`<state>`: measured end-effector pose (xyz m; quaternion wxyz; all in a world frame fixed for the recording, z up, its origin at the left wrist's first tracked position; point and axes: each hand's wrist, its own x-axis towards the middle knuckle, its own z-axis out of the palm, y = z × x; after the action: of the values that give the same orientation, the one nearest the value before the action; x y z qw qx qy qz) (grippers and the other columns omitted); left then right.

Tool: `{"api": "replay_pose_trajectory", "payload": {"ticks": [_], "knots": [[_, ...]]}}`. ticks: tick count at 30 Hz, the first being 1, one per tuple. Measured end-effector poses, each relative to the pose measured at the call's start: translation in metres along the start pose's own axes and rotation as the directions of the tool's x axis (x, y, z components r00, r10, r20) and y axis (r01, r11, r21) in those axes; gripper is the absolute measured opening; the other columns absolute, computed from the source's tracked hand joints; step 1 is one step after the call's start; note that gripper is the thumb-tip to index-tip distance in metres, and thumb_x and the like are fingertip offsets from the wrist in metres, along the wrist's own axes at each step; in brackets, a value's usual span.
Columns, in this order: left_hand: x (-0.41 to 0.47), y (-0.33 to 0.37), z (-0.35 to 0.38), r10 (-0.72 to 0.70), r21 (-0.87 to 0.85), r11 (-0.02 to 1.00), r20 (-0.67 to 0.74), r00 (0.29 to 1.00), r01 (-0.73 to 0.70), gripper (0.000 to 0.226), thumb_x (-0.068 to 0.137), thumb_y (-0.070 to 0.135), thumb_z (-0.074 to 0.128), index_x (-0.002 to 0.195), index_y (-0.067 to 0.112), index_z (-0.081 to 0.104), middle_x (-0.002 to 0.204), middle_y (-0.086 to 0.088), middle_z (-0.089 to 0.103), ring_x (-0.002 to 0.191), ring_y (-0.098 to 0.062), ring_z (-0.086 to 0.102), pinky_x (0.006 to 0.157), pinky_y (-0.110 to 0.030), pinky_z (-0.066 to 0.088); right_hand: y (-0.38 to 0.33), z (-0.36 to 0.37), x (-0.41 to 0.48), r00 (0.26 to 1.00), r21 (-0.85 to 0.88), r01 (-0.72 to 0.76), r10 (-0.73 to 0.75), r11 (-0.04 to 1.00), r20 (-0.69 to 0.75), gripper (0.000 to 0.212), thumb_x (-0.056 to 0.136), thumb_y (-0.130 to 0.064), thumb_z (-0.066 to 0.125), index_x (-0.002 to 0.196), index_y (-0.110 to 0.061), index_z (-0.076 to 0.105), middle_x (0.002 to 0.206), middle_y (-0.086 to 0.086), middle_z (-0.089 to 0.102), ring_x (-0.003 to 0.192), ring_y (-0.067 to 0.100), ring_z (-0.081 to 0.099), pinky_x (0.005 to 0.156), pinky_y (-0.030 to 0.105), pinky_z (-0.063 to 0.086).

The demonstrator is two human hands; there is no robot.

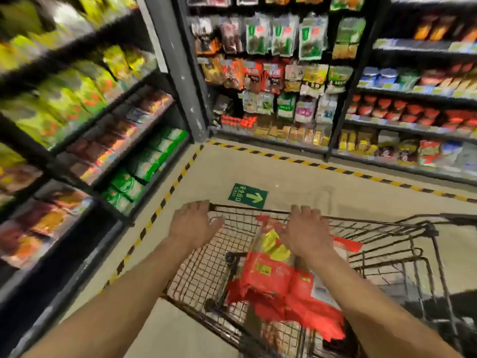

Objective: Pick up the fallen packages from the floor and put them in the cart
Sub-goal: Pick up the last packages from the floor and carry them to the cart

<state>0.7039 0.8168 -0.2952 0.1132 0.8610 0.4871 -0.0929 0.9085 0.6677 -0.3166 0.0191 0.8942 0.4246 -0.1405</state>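
Status of the hands: both are spread wide, palms down, and hold nothing. Your left hand [195,224] lies with straight fingers on the far-left corner of the black wire shopping cart [204,267]. Your right hand [308,235] hangs flat over the load, fingertips near the far rim. Whether its palm touches the load cannot be told.

Location of the task items: the red plastic snack packages [271,277] lie heaped inside the cart basket. A yellow-and-clear packet [273,244] leans on top of them, just beneath your right hand. No package shows on the pale concrete floor [284,174]. Only a green exit-arrow sticker [247,195] and yellow-and-black hazard tape [322,166] show there. The floor beside and behind the cart is out of view, so judge the task as probably near its end, not confirmed.

Hazards from here:
- Load spill. The heap looks loose and the wrappers slick. A jolt to the rim could slide the top packet over the side.
- Cart drift. The cart stands on wheels. Weight pressed on its corner could roll it toward the stocked store shelves [413,120] and bring down more goods.
- Missed item. A package hidden by the basket could be left behind. Check the unseen floor before you move off.
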Motion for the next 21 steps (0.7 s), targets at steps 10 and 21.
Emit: {"api": "replay_pose_trajectory", "payload": {"ticks": [10, 21], "knots": [[-0.242, -0.240, -0.059, -0.452, -0.016, 0.888, -0.207, 0.867, 0.459, 0.082, 0.105, 0.074, 0.043, 0.164, 0.017, 0.047, 0.162, -0.010, 0.057, 0.149, -0.035, 0.052, 0.118, -0.050, 0.049, -0.259, -0.014, -0.129, 0.840, -0.131, 0.536, -0.543, 0.834, -0.019, 0.084, 0.102, -0.072, 0.036, 0.160, -0.011, 0.037, 0.159, 0.017, 0.047, 0.145, 0.041, 0.043, 0.115, 0.053, 0.039], [-0.622, -0.384, 0.013, -0.957, -0.283, 0.288, -0.120, 0.264, 0.915, 0.075, 0.102, 0.076, 0.045, 0.151, 0.021, 0.057, 0.153, -0.006, 0.064, 0.141, -0.033, 0.058, 0.112, -0.049, 0.050, -0.502, 0.055, -0.423, 0.264, -0.198, 0.952, -0.953, 0.233, 0.150, 0.081, 0.103, -0.070, 0.040, 0.160, -0.014, 0.036, 0.158, 0.014, 0.046, 0.145, 0.039, 0.042, 0.118, 0.054, 0.036]]}}
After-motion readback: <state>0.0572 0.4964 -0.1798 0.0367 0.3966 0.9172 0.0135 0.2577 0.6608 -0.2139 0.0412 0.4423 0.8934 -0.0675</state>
